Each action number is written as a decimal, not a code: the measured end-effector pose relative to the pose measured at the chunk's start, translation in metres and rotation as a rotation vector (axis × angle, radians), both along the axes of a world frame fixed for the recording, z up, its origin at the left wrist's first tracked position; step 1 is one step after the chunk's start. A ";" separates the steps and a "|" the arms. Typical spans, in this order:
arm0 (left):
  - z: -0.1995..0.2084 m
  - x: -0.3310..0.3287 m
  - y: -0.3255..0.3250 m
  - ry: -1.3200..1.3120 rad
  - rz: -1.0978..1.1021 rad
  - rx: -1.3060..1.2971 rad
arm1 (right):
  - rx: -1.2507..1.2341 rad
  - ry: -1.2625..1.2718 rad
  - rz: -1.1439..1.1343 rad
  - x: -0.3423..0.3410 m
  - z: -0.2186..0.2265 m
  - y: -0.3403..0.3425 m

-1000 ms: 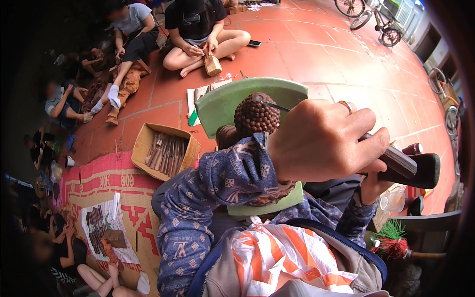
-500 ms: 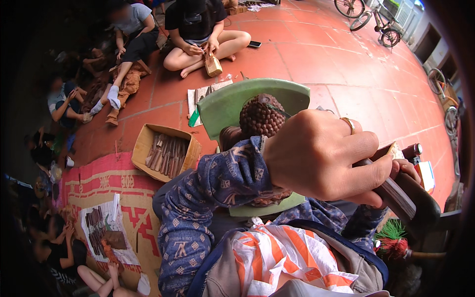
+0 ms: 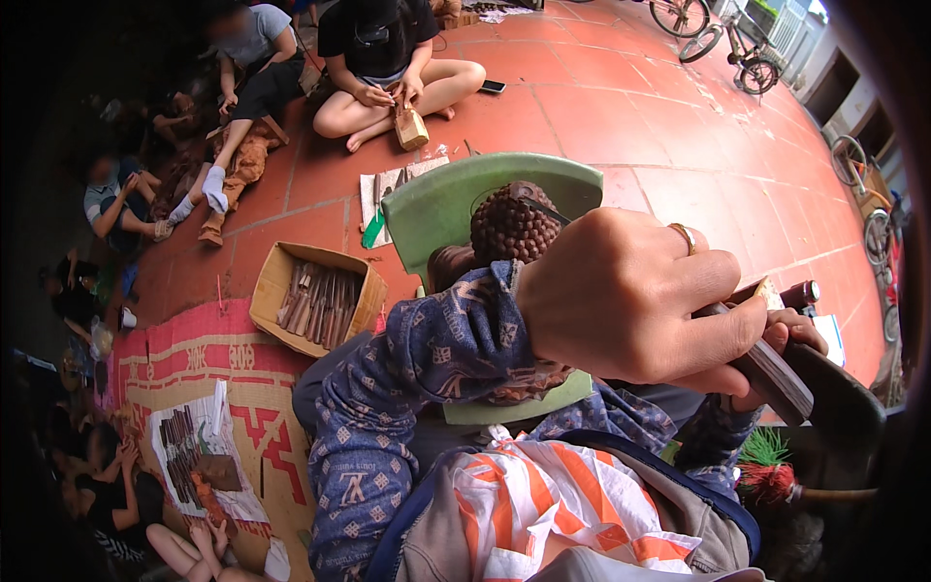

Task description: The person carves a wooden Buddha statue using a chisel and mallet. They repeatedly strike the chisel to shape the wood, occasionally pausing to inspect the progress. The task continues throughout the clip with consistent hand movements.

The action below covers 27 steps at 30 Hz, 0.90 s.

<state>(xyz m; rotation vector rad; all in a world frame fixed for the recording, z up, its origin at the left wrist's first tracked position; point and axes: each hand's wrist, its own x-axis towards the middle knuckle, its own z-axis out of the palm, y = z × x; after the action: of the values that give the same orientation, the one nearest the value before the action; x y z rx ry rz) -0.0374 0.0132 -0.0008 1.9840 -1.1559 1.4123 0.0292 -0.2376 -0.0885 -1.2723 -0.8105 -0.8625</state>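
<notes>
My left hand [image 3: 621,301], with a ring on one finger, is closed round the wooden handle of a carving chisel [image 3: 781,388]. The chisel's thin dark shaft reaches leftward to the bumpy, curl-covered top of a brown carved wooden figure [image 3: 509,231]. My left hand and sleeve cover much of the figure. Behind the chisel handle, my right hand [image 3: 803,333] is partly hidden, its fingers curled on a dark mallet [image 3: 842,388]. The mallet's broad end is close to the chisel's butt. The figure rests against a green plastic seat [image 3: 432,209] in front of me.
At left stands a cardboard box [image 3: 367,308] of wooden-handled tools. More tools lie on paper on a red patterned mat [image 3: 276,388]. Ahead, a person [image 3: 373,48] sits cross-legged with a wood block [image 3: 411,131]. A red and green brush [image 3: 766,470] is at lower right.
The mallet has shifted a little to the right, away from the chisel's butt. My left hand keeps its hold on the chisel. The whole view has moved slightly.
</notes>
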 end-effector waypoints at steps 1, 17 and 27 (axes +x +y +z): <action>0.000 0.001 -0.001 -0.009 -0.013 -0.026 | -0.061 -0.001 -0.049 -0.001 -0.002 -0.004; -0.003 -0.065 0.027 0.218 0.237 0.033 | -0.336 0.881 0.319 -0.031 -0.046 0.029; -0.055 -0.040 0.116 0.928 0.013 -0.602 | -0.275 1.334 0.581 -0.068 -0.120 0.061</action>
<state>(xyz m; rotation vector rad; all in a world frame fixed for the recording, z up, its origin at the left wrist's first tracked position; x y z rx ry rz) -0.0776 0.1288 -0.0557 1.8165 -0.2533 0.5610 -0.0393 -0.1763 -0.2080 -1.3904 -0.1460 0.6079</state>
